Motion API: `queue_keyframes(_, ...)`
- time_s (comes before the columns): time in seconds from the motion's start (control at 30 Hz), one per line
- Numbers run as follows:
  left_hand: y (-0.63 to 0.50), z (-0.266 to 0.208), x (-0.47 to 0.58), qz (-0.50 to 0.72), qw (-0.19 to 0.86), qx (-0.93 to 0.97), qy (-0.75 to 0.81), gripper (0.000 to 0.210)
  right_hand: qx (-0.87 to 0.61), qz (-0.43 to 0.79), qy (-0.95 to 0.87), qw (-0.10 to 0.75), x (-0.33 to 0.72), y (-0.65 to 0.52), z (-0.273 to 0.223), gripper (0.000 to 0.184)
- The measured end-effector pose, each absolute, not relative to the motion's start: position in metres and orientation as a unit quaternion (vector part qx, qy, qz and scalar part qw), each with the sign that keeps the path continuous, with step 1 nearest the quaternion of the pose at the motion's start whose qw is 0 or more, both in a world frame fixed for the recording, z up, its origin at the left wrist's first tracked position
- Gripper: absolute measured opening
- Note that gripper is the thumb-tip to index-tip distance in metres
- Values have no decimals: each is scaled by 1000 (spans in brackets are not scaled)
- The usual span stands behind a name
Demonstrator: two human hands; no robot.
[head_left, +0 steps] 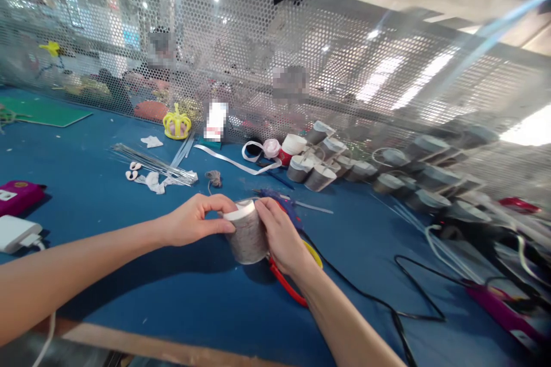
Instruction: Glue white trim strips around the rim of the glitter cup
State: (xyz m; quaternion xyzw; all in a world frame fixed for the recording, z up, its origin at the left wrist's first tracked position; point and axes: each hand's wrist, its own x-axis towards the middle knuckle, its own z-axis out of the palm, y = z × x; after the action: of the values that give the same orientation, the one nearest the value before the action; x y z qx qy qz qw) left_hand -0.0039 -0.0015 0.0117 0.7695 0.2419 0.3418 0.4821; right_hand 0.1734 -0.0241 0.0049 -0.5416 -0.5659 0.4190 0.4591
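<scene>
A grey fabric-covered cup (247, 238) with a white lining is held between both hands above the blue table. My left hand (202, 219) pinches its rim, the fingers inside and the thumb on the outer wall. Around the far right side of the cup, my right hand (280, 235) is closed, fingertips at the rim. Partly hidden under my right hand and wrist are scissors (289, 287) with red and yellow on their handles. Just beyond the cup lies a small bundle of grey yarn (214, 178).
Several similar grey cups (321, 178) cluster at the back right by a perforated metal screen (241, 40). A yellow crown-shaped piece (177, 121), metal strips (150, 161) and white ribbon (232, 159) lie behind. A black cable (365, 295) crosses the right side. A white adapter (19, 234) sits left.
</scene>
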Motion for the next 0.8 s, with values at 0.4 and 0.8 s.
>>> queue_keyframes(0.4,-6,14,-2,307,435,788,309,22,-590,238,-644,426,170,-26,8,21)
queue_keyframes(0.8,56,25,-26,308,144,815,469,19,-563,289,-691,349,182,-34,33,22)
